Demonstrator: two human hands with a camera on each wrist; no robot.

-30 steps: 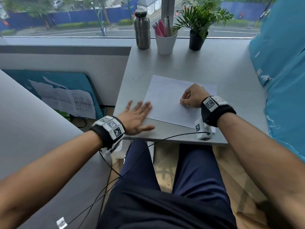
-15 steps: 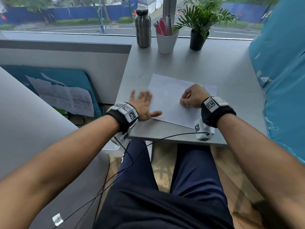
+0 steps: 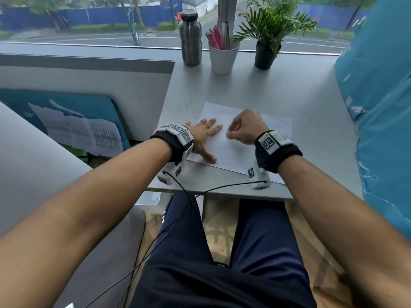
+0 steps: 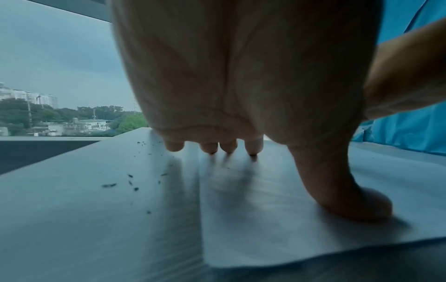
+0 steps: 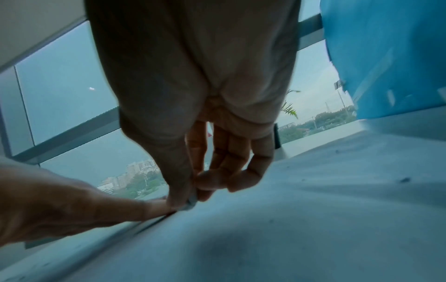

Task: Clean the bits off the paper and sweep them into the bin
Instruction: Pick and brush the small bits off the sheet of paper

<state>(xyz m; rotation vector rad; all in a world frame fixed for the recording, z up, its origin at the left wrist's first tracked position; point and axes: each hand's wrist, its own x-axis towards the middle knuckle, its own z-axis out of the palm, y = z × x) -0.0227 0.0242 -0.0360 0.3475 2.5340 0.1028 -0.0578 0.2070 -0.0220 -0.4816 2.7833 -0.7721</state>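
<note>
The left hand (image 3: 203,135) lies flat, fingers spread, on the smooth white paper (image 3: 240,150); the right hand (image 3: 243,127) pinches a small pale object, thumb against fingertips. Dark bits (image 4: 131,183) speckle the matte grey desk (image 3: 311,138) at the sheet's ten o'clock.

The small object (image 5: 190,202) pinched by the right hand (image 5: 193,114) is blurred and mostly hidden by fingers.

A white sheet of paper (image 3: 242,141) lay flat on the grey table (image 3: 311,152), near its front edge. Small dark bits (image 3: 184,105) were scattered just beside its far left corner.
</note>
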